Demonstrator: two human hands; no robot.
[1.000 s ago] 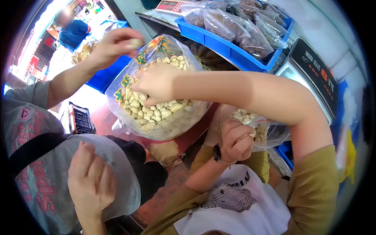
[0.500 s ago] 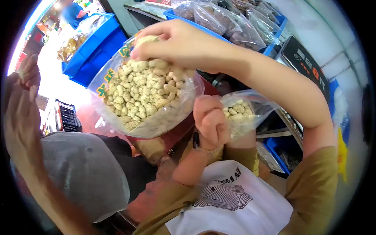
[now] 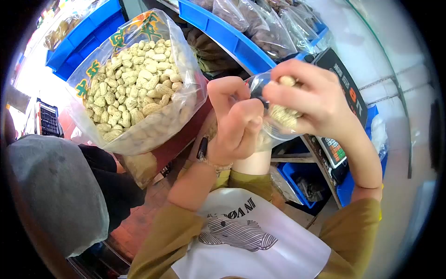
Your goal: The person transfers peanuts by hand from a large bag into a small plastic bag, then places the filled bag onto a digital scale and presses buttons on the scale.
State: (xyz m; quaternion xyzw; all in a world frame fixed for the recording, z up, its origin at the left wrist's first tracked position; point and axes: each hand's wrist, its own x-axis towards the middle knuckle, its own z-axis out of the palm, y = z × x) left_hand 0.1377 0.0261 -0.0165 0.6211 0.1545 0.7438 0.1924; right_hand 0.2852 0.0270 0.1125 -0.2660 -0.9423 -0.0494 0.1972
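My left hand (image 3: 234, 123), a bracelet at its wrist, is closed on the rim of a small clear plastic bag (image 3: 274, 134). Partly hidden behind my fingers, the bag hangs in front of my chest. My right hand (image 3: 323, 95) is curled around a handful of unshelled peanuts (image 3: 284, 116) at the bag's mouth. Whether any are dropping in, I cannot tell. To the left of both hands stands a large clear bag (image 3: 155, 132) with green and orange lettering, filled with peanuts (image 3: 134, 79).
A blue crate (image 3: 227, 35) of bagged goods stands at the back. On the right is a scale with a keypad (image 3: 335, 152); below it sits a blue bin (image 3: 297, 183). Another person in grey (image 3: 55, 195) is close at the left. Another blue bin (image 3: 88, 39) is at upper left.
My right hand has moved from the large peanut bag rightward to the small bag, carrying peanuts. The view has shifted, and the other person's raised hands have mostly left it.
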